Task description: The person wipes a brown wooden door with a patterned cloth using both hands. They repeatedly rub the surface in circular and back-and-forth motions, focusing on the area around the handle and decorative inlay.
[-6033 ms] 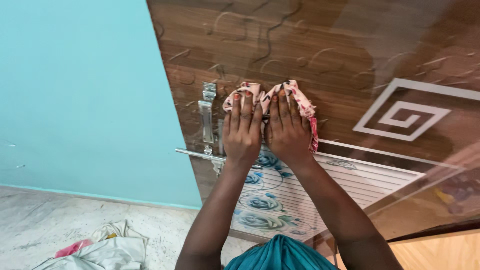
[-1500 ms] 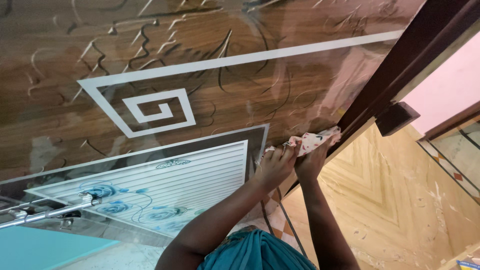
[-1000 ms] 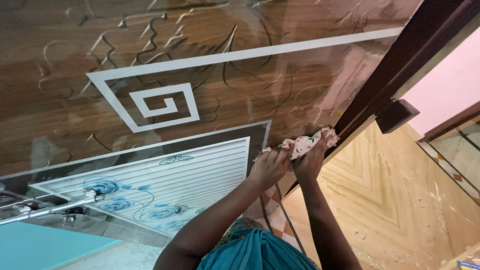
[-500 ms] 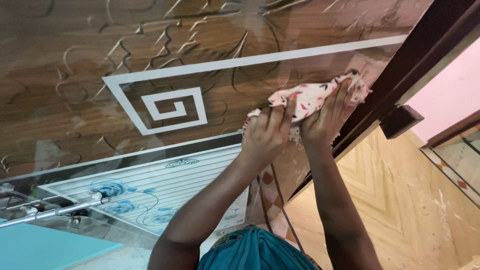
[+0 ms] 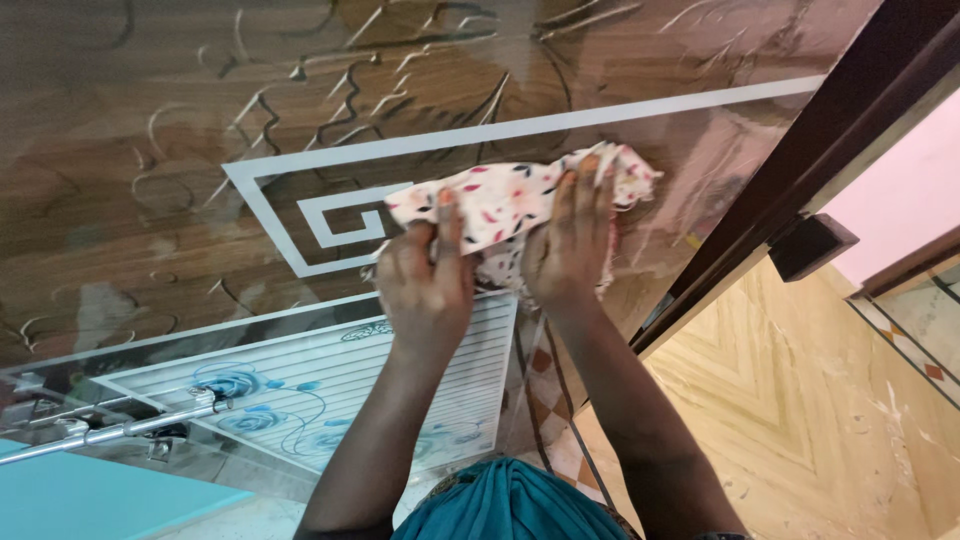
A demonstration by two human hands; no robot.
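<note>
A glossy brown wooden door (image 5: pixel 150 120) with white line patterns fills most of the view. Against its face lies a pale patterned cloth (image 5: pixel 505 200), pressed there by both hands. My left hand (image 5: pixel 425 285) grips the cloth's left end, over the white square spiral (image 5: pixel 335 220). My right hand (image 5: pixel 572 245) holds the right end, fingers spread flat on the fabric. Both arms reach up from the bottom of the view.
A white striped panel with blue flowers (image 5: pixel 320 385) sits below the hands. A metal bolt (image 5: pixel 120 430) sticks out at lower left. The dark door frame (image 5: pixel 790 170) with a small block (image 5: pixel 812 245) runs along the right, beside a tan wall (image 5: pixel 820 400).
Both hands have slid the cloth up from the door's lower right edge, then left across the door toward the white spiral.
</note>
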